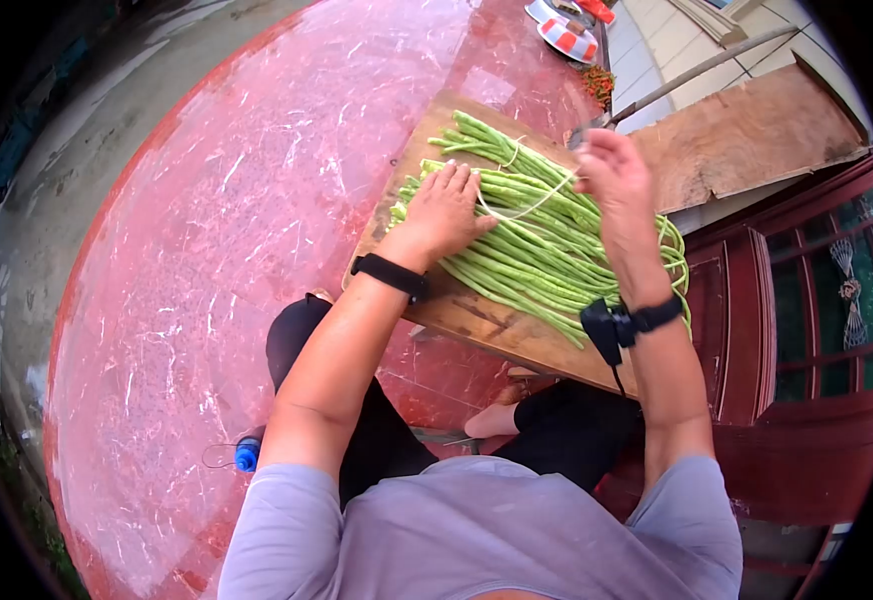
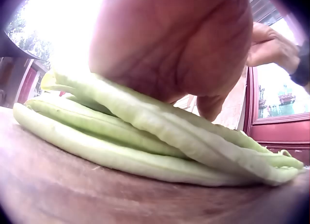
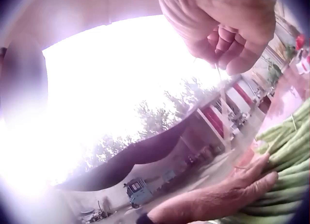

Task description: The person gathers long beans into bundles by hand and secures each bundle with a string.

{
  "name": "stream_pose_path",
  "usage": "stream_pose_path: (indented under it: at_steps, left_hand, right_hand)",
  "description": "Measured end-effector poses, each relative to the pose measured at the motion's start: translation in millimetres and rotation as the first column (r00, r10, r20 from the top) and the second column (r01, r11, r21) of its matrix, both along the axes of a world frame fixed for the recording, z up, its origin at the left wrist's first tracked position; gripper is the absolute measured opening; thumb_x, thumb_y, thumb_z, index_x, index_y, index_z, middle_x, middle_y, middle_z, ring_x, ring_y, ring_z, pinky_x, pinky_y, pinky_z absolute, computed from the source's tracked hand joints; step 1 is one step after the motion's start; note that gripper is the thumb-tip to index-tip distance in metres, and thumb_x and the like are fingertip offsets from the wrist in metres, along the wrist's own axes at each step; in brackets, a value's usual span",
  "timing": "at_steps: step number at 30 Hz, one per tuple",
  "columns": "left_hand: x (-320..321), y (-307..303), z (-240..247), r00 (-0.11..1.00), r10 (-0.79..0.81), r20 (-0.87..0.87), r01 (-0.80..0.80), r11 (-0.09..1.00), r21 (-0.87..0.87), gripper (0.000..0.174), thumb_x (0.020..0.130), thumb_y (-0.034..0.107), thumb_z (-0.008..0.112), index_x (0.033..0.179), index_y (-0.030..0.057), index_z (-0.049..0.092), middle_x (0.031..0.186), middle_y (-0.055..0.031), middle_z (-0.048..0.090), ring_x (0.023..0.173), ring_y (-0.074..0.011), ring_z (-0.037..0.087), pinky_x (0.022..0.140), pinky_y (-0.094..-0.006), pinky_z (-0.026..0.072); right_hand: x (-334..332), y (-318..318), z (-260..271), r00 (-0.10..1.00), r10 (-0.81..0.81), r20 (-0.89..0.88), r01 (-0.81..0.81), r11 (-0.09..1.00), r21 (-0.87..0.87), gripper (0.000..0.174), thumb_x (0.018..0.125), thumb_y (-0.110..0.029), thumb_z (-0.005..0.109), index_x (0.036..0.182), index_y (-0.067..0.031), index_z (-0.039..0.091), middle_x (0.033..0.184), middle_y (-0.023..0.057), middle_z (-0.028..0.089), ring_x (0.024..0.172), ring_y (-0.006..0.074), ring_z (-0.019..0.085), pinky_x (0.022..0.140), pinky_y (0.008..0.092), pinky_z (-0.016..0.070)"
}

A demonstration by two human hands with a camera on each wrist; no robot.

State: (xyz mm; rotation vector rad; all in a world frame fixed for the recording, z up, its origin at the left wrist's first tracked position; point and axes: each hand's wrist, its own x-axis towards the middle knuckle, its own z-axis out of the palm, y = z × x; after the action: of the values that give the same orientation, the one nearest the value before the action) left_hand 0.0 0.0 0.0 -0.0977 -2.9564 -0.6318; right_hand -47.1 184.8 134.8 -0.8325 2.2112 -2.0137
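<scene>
A large spread of long green beans lies across a wooden board in the head view. My left hand rests flat on the beans near their left ends, fingers extended. Raised above the right part of the beans, my right hand pinches a thin pale string. From those fingers the string runs down in a loose curve to the beans beside my left hand. In the right wrist view, the string hangs from the curled fingers. A smaller bundle at the far edge has a pale tie around it.
Red-and-white containers stand on the red floor at the back. A plywood sheet leans on the right, beside a dark red door. A blue-capped bottle stands on the floor at my left.
</scene>
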Motion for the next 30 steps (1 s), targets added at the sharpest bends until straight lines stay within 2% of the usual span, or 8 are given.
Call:
stream_pose_path:
  at_steps: [7,10,14,18,21,23,26,30]
  left_hand:
    - [7.7,-11.3,8.2,0.998,-0.052,-0.024,0.052,0.998,0.035,0.075,0.089,0.052,0.053,0.142,0.0014,0.035,0.149,-0.0191,0.032,0.142,-0.033,0.023,0.116,-0.0428,0.0191]
    - [15.0,-15.2,21.7,0.997,-0.069,-0.035,0.071,0.996,0.051,0.07,0.09,0.047,0.055,0.14,0.0006,0.038,0.145,-0.024,0.036,0.139,-0.0372,0.026,0.115,-0.0458,0.0206]
    - [26.0,-12.5,46.1,0.993,-0.111,-0.044,0.108,0.992,-0.06,0.061,0.093,0.039,0.053,0.141,0.0046,0.039,0.147,-0.0214,0.034,0.139,-0.0383,0.026,0.113,-0.0467,0.0233]
    - [11.1,-10.1,79.2,0.978,-0.209,0.019,0.209,0.958,-0.194,0.06,0.092,0.033,0.056,0.143,0.0099,0.035,0.148,-0.0151,0.034,0.14,-0.0347,0.025,0.113,-0.0478,0.0234]
    - [-25.9,-12.0,103.2,0.949,-0.211,0.233,0.262,0.94,-0.217,0.061,0.092,0.032,0.053,0.145,0.0081,0.033,0.151,-0.0158,0.031,0.143,-0.0329,0.021,0.114,-0.0517,0.0198]
    - [-59.3,-14.3,97.1,0.957,-0.164,0.238,0.227,0.937,-0.266,0.063,0.093,0.035,0.053,0.146,0.0086,0.032,0.152,-0.0136,0.03,0.144,-0.0318,0.019,0.114,-0.0528,0.019]
    - [-87.4,-10.8,87.1,0.97,-0.118,0.213,0.184,0.927,-0.326,0.063,0.094,0.037,0.05,0.147,0.009,0.03,0.153,-0.0104,0.028,0.145,-0.0298,0.017,0.114,-0.0533,0.0182]
    - [-121.9,-12.0,61.2,0.98,-0.129,0.153,0.176,0.916,-0.359,0.058,0.093,0.015,0.04,0.149,0.0106,0.024,0.154,-0.0088,0.025,0.146,-0.0274,0.014,0.115,-0.0574,0.0097]
  right_hand:
    - [59.8,143.4,26.3,0.62,-0.592,-0.516,0.644,0.759,-0.098,0.023,0.091,-0.005,0.059,0.113,-0.0017,0.057,0.1,0.0043,0.06,0.087,0.0099,0.057,0.069,0.0244,0.0496]
    - [80.3,226.6,10.4,0.297,-0.435,-0.85,0.924,0.355,0.142,0.021,0.091,-0.006,0.058,0.112,-0.0056,0.059,0.099,0.007,0.061,0.088,0.0183,0.06,0.073,0.0305,0.0493]
    - [109.3,319.2,-28.7,0.399,-0.392,-0.829,0.873,-0.112,0.474,0.025,0.085,-0.002,0.059,0.109,-0.0067,0.059,0.103,0.0102,0.06,0.098,0.0251,0.06,0.083,0.0381,0.0481]
    - [93.3,365.4,-54.6,0.45,-0.58,-0.679,0.847,0.038,0.53,0.032,0.081,-0.001,0.059,0.112,-0.0069,0.059,0.109,0.0133,0.057,0.097,0.0263,0.06,0.085,0.036,0.0488]
    - [48.6,318.1,-40.4,0.782,-0.522,-0.34,0.622,0.625,0.472,0.027,0.084,-0.005,0.06,0.111,0.0,0.059,0.103,0.0087,0.063,0.096,0.0179,0.062,0.085,0.0299,0.0479]
    - [36.5,238.9,-8.9,0.921,-0.366,-0.132,0.379,0.769,0.514,0.027,0.085,-0.008,0.059,0.111,0.0009,0.059,0.104,0.0072,0.063,0.098,0.0169,0.061,0.087,0.0287,0.0473]
    - [8.8,154.4,5.1,0.987,0.013,-0.162,0.096,0.755,0.648,0.03,0.084,-0.016,0.062,0.11,-0.0018,0.06,0.104,0.0097,0.061,0.102,0.0215,0.057,0.09,0.0325,0.044]
    - [-68.1,85.4,-46.7,0.895,0.217,-0.388,0.149,0.676,0.722,0.031,0.082,-0.019,0.061,0.108,-0.0028,0.06,0.105,0.0198,0.061,0.101,0.0364,0.058,0.089,0.0414,0.0454]
